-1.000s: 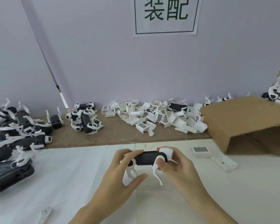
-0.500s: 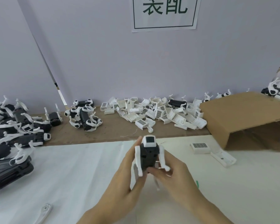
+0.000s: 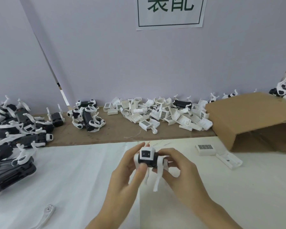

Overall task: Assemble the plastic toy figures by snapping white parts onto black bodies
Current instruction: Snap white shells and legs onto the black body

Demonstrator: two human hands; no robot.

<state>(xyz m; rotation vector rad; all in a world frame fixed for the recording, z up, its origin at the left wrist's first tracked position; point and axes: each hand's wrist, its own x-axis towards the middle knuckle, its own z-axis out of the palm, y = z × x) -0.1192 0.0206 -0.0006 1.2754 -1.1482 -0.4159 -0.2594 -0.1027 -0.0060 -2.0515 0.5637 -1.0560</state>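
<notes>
Both hands hold one toy figure (image 3: 149, 158) above the near table, left hand (image 3: 127, 169) and right hand (image 3: 177, 167) pinching its sides. Legs seem fitted; next probably setting it on the left pile (image 3: 12, 129).

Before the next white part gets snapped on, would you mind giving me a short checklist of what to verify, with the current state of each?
1. Figure held by both hands: ok. The left hand and right hand both grip the toy figure above the white table cover.
2. Face panel seated on the front: ok, it sits square on the black body.
3. Front legs attached: ok, two white legs hang down.
4. Rear legs attached: cannot tell, the right hand hides the back.
5. Spare parts within reach: ok. A loose white leg lies near the left, and the pile of white parts sits behind.
</notes>
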